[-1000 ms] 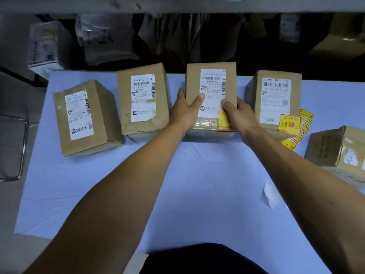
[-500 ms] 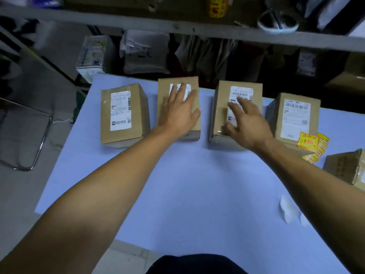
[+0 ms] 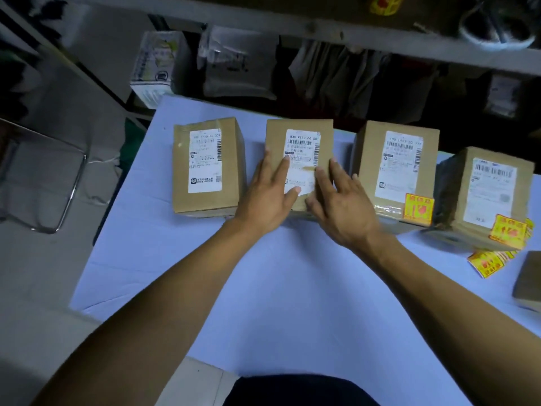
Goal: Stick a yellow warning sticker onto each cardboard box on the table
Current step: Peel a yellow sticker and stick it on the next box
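Counter [image 3: 278, 303], pale blue cover, carries four cardboard boxes in a row along its far edge, each with a white shipping label on top. Far-left box [image 3: 206, 167]: no yellow sticker visible. Second box [image 3: 298, 148]: both hands on it, no sticker visible. Third box [image 3: 395, 165]: yellow warning sticker [image 3: 418, 208] at its near right corner. Fourth box [image 3: 486, 197], toward the right edge: yellow sticker [image 3: 508, 235] at its near right corner. Part of a fifth box [image 3: 528, 281] shows at the right edge of the counter. Left hand [image 3: 268, 197] lies flat on the left side of the second box, fingers [image 3: 282, 171] spread loosely, holding nothing. Right hand [image 3: 342, 205] rests on the box's near right part, fingers [image 3: 322, 178] slightly spread over the label; cannot tell whether anything is under the palm. Loose stack of yellow stickers [image 3: 489, 260] lies on the counter just in front of the fourth box, near the right edge.
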Tool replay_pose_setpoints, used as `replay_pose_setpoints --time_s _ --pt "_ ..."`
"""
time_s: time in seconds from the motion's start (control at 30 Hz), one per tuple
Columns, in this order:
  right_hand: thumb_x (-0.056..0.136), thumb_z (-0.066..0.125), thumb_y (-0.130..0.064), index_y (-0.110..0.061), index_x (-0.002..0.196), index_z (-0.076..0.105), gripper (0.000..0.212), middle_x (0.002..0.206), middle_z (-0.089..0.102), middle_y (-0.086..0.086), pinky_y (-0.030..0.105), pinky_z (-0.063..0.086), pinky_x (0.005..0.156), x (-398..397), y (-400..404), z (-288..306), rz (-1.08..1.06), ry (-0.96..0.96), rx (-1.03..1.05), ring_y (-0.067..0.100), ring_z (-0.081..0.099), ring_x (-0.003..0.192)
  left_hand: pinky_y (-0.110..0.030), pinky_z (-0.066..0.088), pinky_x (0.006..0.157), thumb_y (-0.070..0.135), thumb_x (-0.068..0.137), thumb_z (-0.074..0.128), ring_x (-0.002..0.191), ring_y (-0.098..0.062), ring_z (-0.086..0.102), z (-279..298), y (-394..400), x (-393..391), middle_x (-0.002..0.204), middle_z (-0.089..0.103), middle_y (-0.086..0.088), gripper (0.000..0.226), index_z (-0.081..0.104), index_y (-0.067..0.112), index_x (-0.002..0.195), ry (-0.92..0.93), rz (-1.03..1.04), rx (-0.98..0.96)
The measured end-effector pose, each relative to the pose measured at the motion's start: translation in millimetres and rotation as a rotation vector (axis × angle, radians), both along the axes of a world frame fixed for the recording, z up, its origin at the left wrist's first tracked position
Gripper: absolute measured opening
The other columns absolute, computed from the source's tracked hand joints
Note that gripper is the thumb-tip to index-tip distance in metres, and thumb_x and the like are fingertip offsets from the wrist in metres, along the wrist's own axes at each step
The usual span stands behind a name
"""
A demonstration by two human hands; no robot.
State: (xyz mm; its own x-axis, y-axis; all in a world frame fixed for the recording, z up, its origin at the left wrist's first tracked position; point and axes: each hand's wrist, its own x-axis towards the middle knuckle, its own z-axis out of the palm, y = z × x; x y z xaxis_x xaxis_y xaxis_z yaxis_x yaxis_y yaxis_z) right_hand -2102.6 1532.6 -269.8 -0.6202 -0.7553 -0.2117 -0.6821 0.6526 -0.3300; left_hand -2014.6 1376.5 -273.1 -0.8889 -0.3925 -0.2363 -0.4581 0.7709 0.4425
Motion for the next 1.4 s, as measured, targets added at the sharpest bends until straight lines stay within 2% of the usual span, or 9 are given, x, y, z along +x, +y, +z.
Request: replay_pose_setpoints --time_s 0.17,0.27,0.33,0.4,0.53,0.7,0.83,1.03,1.4 --pt "0.098 0.056 -0.03 0.0 0.149 0.035 0.064 0.157 0.026 0.031 0.046 0.025 0.118 17 8 -2 -0.062 -0.11 -0.14 0.042 0.028 0.145 -0.037 0.022 0.12 0.036 0.097 0.058 0.153 -0.029 0.013 -7 8 19 0.166 0.001 -0.016 0.071 0.027 0.01 0.155 0.102 0.054 0.086" --pt "0.098 0.057 -0.031 -0.008 0.154 0.028 0.068 0.161 0.028 0.016 0.025 0.017 0.114 6 -12 -3 -0.324 -0.315 -0.374 0.027 0.02 0.151 -0.019 0.015 0.114 0.039 0.093 0.064 0.152 -0.019 0.015 -8 0 4 0.166 0.017 -0.009 0.079 0.022 0.014 0.156 0.196 0.322 0.314" --pt "0.096 0.057 -0.039 -0.015 0.157 0.022 0.074 0.162 0.03 0.002 0.019 0.019 0.11 -6 -28 -6 -0.611 -0.575 -0.487 0.017 0.026 0.149 -0.022 0.022 0.115 0.046 0.09 0.065 0.148 -0.016 0.028 -11 -9 -11 0.162 0.029 -0.004 0.085 0.021 0.017 0.157 0.205 0.582 0.572" --pt "0.094 0.057 -0.049 -0.022 0.159 0.016 0.081 0.159 0.034 -0.004 0.021 0.024 0.106 -14 -40 -14 -0.833 -0.837 -0.496 0.015 0.035 0.144 -0.031 0.04 0.106 0.054 0.09 0.062 0.14 -0.018 0.042 -17 -17 -21 0.153 0.044 -0.001 0.077 0.033 0.021 0.153 0.159 0.778 0.811" --pt "0.083 0.057 -0.067 -0.024 0.153 0.034 0.085 0.149 0.05 -0.003 0.037 0.034 0.115 -14 -40 -33 -0.9 -1.012 -0.433 0.019 0.049 0.134 -0.019 0.05 0.079 0.062 0.089 0.056 0.106 -0.001 0.061 -31 -22 -16 0.109 0.068 0.027 0.046 0.056 0.035 0.127 0.069 0.758 0.979" --pt "0.086 0.056 -0.064 -0.026 0.139 0.054 0.066 0.131 0.065 -0.004 0.042 0.044 0.109 -13 -36 -28 -0.836 -1.045 -0.46 0.018 0.062 0.118 -0.034 0.04 0.102 0.067 0.084 0.056 0.124 -0.011 0.052 -26 -12 -7 0.14 0.057 0.012 0.073 0.039 0.035 0.148 0.076 0.721 0.983" --pt "0.087 0.056 -0.064 -0.025 0.141 0.051 0.067 0.132 0.064 -0.007 0.042 0.045 0.108 5 -24 -11 -0.802 -1.033 -0.502 0.016 0.062 0.119 -0.033 0.047 0.098 0.056 0.092 0.058 0.11 -0.002 0.062 -2 -3 11 0.119 0.067 0.019 0.05 0.052 0.034 0.137 0.191 0.736 1.007" --pt "0.085 0.057 -0.063 -0.032 0.125 0.061 0.052 0.114 0.072 -0.019 0.035 0.052 0.096 59 15 35 -0.722 -0.977 -0.602 0.0 0.068 0.103 -0.046 0.051 0.102 0.049 0.091 0.063 0.112 -0.015 0.068 41 33 65 0.121 0.072 0.008 0.046 0.058 0.03 0.132 0.314 0.705 1.098" --pt "0.086 0.05 -0.066 -0.037 0.124 0.06 0.049 0.12 0.069 -0.018 0.04 0.049 0.103 148 127 27 -0.699 -0.926 -0.523 0.003 0.065 0.11 -0.037 0.056 0.089 0.042 0.09 0.061 0.105 -0.016 0.072 27 138 153 0.114 0.075 0.005 0.038 0.061 0.028 0.125 0.306 0.686 1.145"
